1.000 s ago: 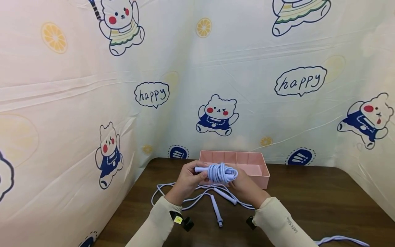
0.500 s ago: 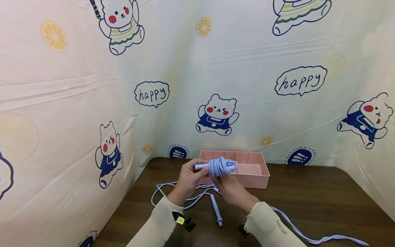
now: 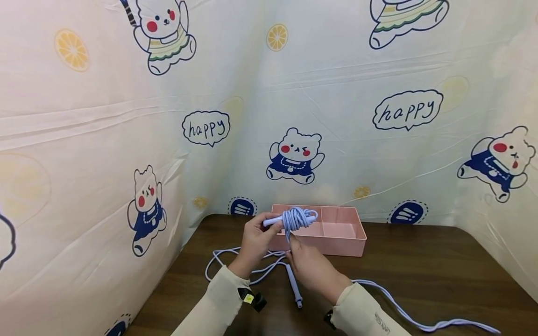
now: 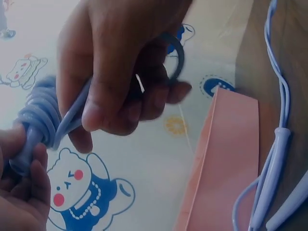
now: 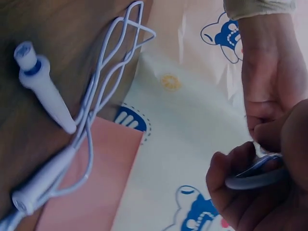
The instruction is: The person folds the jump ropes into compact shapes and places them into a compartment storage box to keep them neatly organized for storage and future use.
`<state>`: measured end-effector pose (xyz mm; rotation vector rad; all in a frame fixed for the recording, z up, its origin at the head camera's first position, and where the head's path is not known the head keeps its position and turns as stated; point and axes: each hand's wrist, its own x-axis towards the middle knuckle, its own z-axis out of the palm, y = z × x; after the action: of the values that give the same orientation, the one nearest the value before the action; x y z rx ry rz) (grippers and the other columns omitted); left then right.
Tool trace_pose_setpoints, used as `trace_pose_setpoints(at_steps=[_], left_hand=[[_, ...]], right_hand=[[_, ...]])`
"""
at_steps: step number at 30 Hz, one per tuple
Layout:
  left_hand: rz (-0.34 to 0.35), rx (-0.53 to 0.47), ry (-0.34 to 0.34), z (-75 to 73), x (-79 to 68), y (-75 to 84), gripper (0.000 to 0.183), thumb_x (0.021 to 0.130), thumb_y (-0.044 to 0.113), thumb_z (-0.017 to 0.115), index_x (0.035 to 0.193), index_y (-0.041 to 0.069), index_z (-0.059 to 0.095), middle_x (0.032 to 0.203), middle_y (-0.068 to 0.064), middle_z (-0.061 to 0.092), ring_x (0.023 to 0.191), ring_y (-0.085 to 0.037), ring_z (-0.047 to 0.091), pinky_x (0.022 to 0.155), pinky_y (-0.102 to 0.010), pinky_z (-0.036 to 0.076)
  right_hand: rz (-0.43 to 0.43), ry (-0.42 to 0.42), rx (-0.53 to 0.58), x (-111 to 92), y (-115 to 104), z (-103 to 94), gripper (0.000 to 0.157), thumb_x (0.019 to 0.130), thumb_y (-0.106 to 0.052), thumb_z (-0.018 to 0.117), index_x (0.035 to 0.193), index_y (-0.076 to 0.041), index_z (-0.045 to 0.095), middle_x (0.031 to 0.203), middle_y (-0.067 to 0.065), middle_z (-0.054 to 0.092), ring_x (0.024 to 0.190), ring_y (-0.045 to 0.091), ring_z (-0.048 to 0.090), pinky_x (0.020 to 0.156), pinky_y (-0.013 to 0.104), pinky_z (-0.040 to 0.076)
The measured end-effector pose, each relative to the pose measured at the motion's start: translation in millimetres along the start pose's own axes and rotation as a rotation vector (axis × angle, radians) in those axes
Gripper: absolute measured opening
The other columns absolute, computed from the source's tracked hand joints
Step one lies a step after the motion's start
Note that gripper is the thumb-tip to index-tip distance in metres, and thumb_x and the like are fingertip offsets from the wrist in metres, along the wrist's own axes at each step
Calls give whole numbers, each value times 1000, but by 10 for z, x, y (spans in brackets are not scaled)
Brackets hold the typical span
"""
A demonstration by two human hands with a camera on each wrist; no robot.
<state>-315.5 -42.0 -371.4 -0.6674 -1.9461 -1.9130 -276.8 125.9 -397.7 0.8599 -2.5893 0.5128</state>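
Observation:
A light-blue jump rope is wound in a tight bundle around its own handles, held above the table. My left hand grips the handle end at the bundle's left side. Just below the bundle, my right hand pinches a strand that comes down from the coils. In the left wrist view that strand runs taut from the coils to the thumb and fingers. A bend of cord shows inside the curled right fingers in the right wrist view, where most of the bundle is hidden.
Behind the hands stands a pink divided box. On the brown table lie a loose jump rope handle and looped cord. Another cord trails to the front right. Patterned cloth hangs around the table.
My right hand has come from behind the bundle to below it, drawing a strand down. The bundle has risen slightly and tilted up at its right end.

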Motion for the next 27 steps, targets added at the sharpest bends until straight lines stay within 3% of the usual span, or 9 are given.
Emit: trace_pose_setpoints(at_steps=[5,11,19,22,27], left_hand=[[39,106,39,6,8,124,17,88,-10,65,105,-11,64,96,-21,65,81,-30,65,71,-30,56],[16,192,80,-17,66,-126,18,88,-2,69,105,-3,68,97,-16,67,78,-28,66,67,-31,56],[28,277,50,-27,50,-164,14,88,3,71,102,4,70,95,-8,66,76,-20,64,65,-28,56],[32,330,32,-29,45,-163,13,88,3,71,101,5,70,94,-7,67,76,-18,63,64,-27,55],[28,421,-31,-35,40,-182,12,89,8,71,101,8,69,91,-2,66,74,-15,59,61,-26,54]], right_hand=[[-115,94,-197,-54,-37,-23,46,91,-1,64,131,13,45,93,14,63,80,20,64,66,34,55],[-266,247,-353,-83,-66,-77,40,82,6,72,119,13,58,88,12,60,75,17,58,66,30,53],[-383,328,-307,-128,-91,-232,19,79,4,74,96,1,64,77,4,56,66,13,52,58,26,49],[-454,356,-299,-138,-100,-299,4,86,0,65,88,-3,65,75,2,57,62,13,52,52,24,47],[-537,355,-348,-122,-103,-435,21,101,-11,50,91,-7,68,78,1,58,60,10,53,49,22,47]])
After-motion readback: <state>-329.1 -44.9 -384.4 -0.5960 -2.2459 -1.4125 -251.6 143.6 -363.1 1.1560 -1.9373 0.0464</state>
